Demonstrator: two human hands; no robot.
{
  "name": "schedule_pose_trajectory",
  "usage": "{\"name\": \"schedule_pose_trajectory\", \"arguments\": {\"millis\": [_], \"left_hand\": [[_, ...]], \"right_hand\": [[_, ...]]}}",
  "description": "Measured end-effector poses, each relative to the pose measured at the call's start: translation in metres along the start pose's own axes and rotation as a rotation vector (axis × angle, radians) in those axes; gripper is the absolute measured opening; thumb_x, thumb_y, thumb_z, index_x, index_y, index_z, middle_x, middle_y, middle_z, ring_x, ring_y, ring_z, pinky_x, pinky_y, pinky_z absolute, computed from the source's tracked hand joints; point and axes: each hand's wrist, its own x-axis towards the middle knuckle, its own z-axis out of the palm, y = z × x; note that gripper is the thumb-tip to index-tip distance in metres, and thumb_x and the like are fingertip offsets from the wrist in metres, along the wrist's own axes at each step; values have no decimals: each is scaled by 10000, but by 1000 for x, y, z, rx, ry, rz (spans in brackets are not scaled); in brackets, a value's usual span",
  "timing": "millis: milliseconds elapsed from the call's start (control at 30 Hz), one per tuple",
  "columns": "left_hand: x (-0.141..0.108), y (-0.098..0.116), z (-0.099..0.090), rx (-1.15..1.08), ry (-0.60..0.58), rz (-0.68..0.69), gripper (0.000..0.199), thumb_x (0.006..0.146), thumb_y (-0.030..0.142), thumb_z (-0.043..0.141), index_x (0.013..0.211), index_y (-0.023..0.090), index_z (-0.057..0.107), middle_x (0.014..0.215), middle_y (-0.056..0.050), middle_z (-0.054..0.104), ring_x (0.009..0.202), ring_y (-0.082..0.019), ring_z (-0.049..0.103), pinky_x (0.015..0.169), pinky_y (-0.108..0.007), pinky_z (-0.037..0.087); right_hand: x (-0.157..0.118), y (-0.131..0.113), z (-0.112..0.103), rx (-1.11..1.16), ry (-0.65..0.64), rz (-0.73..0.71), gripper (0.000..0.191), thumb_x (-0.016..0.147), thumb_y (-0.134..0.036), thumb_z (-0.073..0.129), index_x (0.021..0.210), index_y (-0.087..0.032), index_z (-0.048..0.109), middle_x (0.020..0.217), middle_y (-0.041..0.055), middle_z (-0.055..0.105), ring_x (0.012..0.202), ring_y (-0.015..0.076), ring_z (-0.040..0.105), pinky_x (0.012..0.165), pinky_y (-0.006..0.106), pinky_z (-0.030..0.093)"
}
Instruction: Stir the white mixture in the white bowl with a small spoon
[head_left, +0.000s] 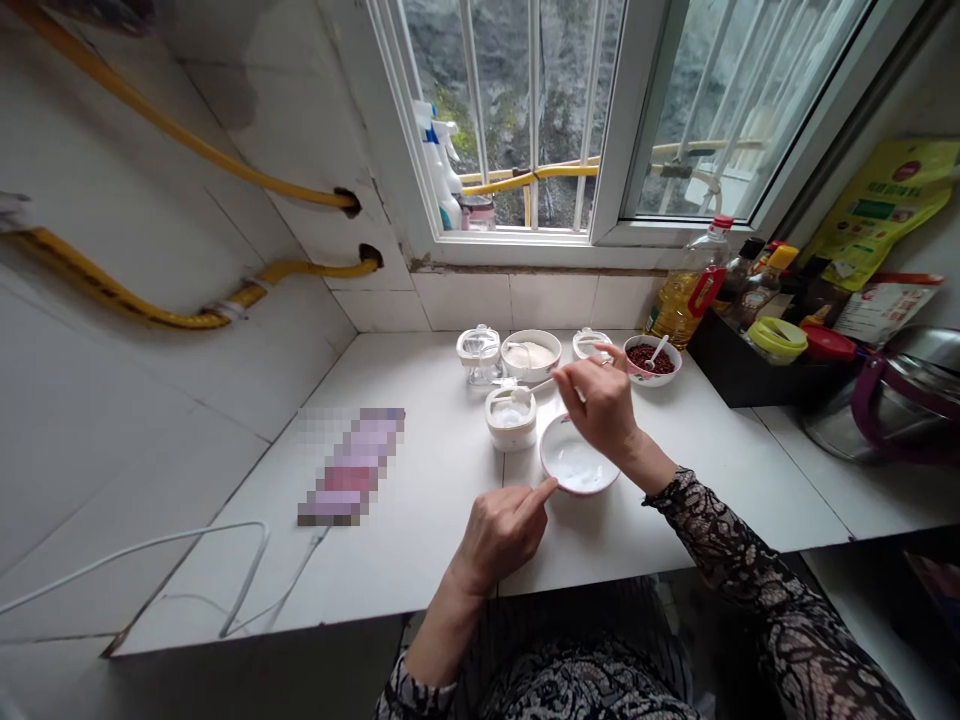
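My left hand (504,535) is closed apart from its forefinger, whose tip lies on the near left rim of a white bowl (581,465); its thumb is hidden. Some white stuff lies at the bottom of that bowl. Above the bowl's far side, my right hand (600,400) pinches the handle of a pale spoon (541,386), which slants left over an open jar (511,420) of white grains. Behind them stand a lidded clear jar (478,355), a bowl of pale powder (531,355) and another jar (592,343), partly covered by my right hand.
A bowl of dark red bits with a white spoon (651,360) stands at the back right, near an oil bottle (686,290). A black box (720,365) of bottles and a metal pot (892,400) are farther right. A blurred phone-like object (352,480) with a cable lies left.
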Motion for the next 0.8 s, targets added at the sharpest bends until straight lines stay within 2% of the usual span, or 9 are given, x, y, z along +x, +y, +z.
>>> {"name": "schedule_pose_trajectory", "arguments": {"millis": [67, 133, 200, 333, 433, 600, 800], "left_hand": [[0, 0, 0, 1, 5, 1, 318, 895, 43, 448, 1102, 135, 671, 571, 8, 620, 486, -125, 566, 497, -232, 416], [0, 0, 0, 6, 4, 1, 316, 891, 40, 449, 1090, 135, 676, 559, 12, 605, 478, -126, 555, 491, -234, 404], [0, 0, 0, 4, 2, 0, 316, 889, 42, 448, 1085, 136, 677, 561, 13, 605, 479, -127, 554, 492, -235, 401], [1, 1, -1, 3, 2, -2, 313, 894, 50, 442, 1088, 132, 673, 568, 13, 610, 482, -132, 553, 487, -245, 396], [2, 1, -1, 1, 11, 3, 311, 894, 45, 438, 1082, 125, 674, 553, 19, 594, 470, -136, 540, 476, -256, 388], [4, 2, -2, 6, 16, 9, 304, 897, 45, 438, 1072, 130, 672, 555, 21, 596, 470, -131, 539, 477, -250, 389], [2, 1, -1, 4, 11, -5, 315, 901, 45, 443, 1095, 139, 673, 553, 24, 594, 469, -130, 534, 480, -249, 392]], "right_hand": [[-1, -6, 5, -64, -38, -164, 355, 1037, -282, 438, 693, -232, 509, 583, -35, 553, 600, 157, 512, 980, 375, 366], [-3, -7, 7, -95, -53, -237, 343, 1031, -258, 452, 694, -232, 510, 579, -38, 551, 603, 156, 510, 991, 365, 359], [-3, -5, 4, -93, -38, -203, 332, 1030, -247, 448, 704, -231, 514, 593, -36, 564, 607, 154, 516, 988, 369, 362], [-7, 6, -10, -15, 22, -36, 336, 1022, -258, 441, 691, -230, 497, 589, -45, 554, 556, 139, 493, 958, 376, 391], [-18, 18, -21, 14, -4, 52, 344, 1003, -268, 459, 660, -236, 470, 552, -57, 520, 524, 134, 477, 952, 368, 405], [-46, 32, -28, -56, -192, 120, 356, 985, -268, 462, 631, -236, 462, 524, -51, 521, 512, 137, 476, 957, 374, 397], [-64, 27, -17, -80, -391, 126, 357, 987, -261, 444, 644, -221, 532, 540, -18, 585, 544, 151, 511, 982, 386, 369]]}}
